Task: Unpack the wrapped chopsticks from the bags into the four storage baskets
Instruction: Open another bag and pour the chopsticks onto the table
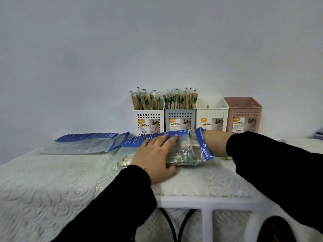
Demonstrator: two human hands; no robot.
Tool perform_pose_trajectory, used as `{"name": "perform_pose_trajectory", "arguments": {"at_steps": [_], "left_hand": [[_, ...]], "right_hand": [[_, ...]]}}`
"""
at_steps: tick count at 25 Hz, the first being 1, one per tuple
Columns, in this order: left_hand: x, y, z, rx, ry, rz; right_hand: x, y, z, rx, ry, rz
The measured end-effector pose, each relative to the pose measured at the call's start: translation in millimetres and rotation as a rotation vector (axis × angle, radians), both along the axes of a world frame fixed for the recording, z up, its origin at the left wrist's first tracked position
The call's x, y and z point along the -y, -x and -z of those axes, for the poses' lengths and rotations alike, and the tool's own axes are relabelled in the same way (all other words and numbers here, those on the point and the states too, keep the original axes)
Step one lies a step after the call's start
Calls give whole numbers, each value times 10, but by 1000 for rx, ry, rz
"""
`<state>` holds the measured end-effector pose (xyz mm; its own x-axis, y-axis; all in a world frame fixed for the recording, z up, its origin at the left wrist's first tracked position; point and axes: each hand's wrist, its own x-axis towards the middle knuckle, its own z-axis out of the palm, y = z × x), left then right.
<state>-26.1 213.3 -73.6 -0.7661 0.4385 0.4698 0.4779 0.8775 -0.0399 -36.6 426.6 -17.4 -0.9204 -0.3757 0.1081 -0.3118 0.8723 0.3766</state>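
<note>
Four storage baskets stand in a row against the wall: a white basket [149,119] and a grey-blue basket [180,117] packed with wrapped chopsticks [164,99], then a second white basket [212,117] and a pink basket [243,116] that look almost empty. A clear bag with blue trim [192,151] lies on its side in front of them. My left hand [155,156] lies flat on top of this bag, pressing it down. My right hand is pushed inside the bag's open mouth, so only the wrist [215,142] shows. Chopstick ends [123,162] stick out at the bag's left.
A flat, empty-looking blue-trimmed bag [85,142] lies to the left on the white quilted cover [52,180]. A white frame edge [206,203] runs below the cover at the front. A dark rounded object [276,229] sits at the bottom right.
</note>
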Motion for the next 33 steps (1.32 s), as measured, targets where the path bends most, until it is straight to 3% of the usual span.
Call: {"name": "perform_pose_trajectory", "arguments": {"at_steps": [8, 12, 18, 22, 24, 30, 33], "left_hand": [[-701, -247, 18, -52, 7, 3], [-696, -273, 37, 136, -11, -118], [-906, -304, -89, 276, 40, -339], [-1258, -360, -231, 493, 61, -555], [-1445, -394, -260, 496, 68, -635], [-2118, -459, -120, -10, 57, -186], [-2395, -295, -54, 126, 35, -77]], "right_hand": [[-400, -117, 137, -45, 223, -90], [-951, -332, 161, 43, 379, -21], [-1828, -401, 310, 77, 509, 91], [-2216, -399, 363, 18, 487, 122], [-2366, -406, 375, -25, 462, 164], [-2486, -294, 544, -165, 516, 161], [-2509, -271, 570, -170, 674, 155]]}}
